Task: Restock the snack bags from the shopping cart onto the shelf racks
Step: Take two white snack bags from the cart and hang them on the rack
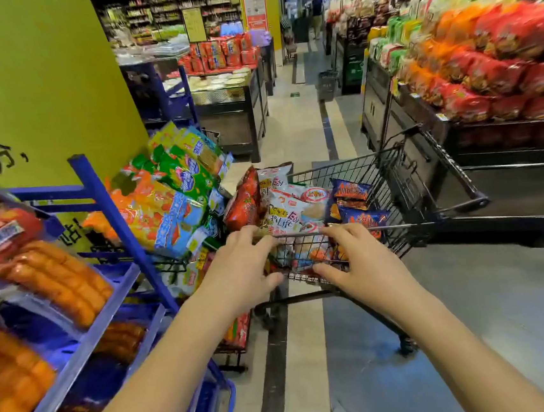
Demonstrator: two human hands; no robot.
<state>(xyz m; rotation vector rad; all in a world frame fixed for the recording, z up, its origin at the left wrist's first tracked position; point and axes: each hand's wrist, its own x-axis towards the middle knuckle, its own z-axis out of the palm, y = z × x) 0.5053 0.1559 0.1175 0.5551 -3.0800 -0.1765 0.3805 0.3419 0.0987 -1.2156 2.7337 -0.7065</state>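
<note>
Two hands grip the shopping cart (pixel 391 177).
Left hand (pixel 240 268) and right hand (pixel 362 257) curl fingers over its near rim, thumbs below; snack bags (pixel 287 204) lie heaped inside, beside the blue shelf rack (pixel 107 205).

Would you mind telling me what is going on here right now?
A person grips the near end of the cart with the left hand and the right hand. The cart is piled with snack bags and stands beside the blue rack, which already holds bags. Neither hand holds a bag yet.
</note>
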